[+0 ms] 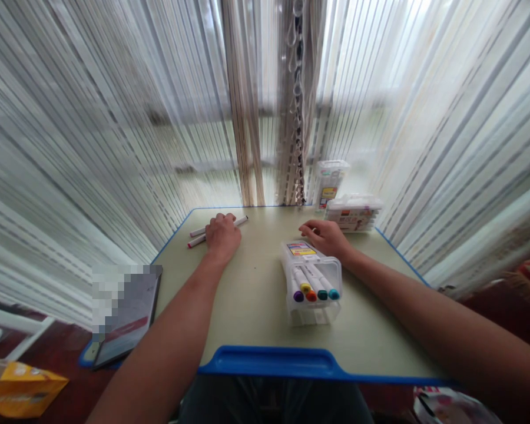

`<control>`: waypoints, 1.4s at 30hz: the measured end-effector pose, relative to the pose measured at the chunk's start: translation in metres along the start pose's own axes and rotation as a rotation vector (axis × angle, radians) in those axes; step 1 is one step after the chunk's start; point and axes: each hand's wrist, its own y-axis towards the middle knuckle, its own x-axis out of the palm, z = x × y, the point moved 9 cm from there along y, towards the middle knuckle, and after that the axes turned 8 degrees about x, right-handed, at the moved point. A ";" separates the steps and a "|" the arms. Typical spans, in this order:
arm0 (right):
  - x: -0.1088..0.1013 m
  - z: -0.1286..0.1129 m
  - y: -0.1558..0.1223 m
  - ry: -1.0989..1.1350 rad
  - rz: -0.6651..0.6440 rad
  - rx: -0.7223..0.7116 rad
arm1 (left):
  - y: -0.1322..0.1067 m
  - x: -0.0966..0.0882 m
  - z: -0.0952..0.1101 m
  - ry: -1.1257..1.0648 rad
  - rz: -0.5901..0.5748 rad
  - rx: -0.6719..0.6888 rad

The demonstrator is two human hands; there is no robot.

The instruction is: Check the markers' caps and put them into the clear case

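Observation:
My left hand (223, 238) is at the far left of the table, its fingers curled over white markers. One marker (196, 241) has a pinkish-red end and passes under the hand. Another marker (197, 233), with a paler pink end, lies beside it. A dark marker end sticks out past my fingers, and the palm side is hidden. My right hand (324, 235) rests with bent fingers on the tabletop, and nothing shows in it. Just in front of it lies an open clear plastic case (290, 274) with several white markers (315, 280) inside, their purple, yellow, orange, green and blue ends facing me.
An upright clear case (331, 176) and a full marker box (353, 215) stand at the back right. A tablet (130, 321) lies at the left edge of the blue-rimmed table (256, 318). String curtains (265, 106) hang behind. A yellow packet (24, 388) is at lower left.

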 end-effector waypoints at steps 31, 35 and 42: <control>-0.011 -0.007 0.001 0.639 -0.089 0.227 | -0.032 -0.025 0.105 -0.416 0.055 0.608; -0.014 -0.026 -0.002 0.744 -0.122 0.208 | -0.036 -0.032 0.107 -0.486 0.119 0.660; -0.007 -0.024 0.000 0.768 -0.149 0.227 | -0.027 -0.029 0.095 -0.581 0.139 0.568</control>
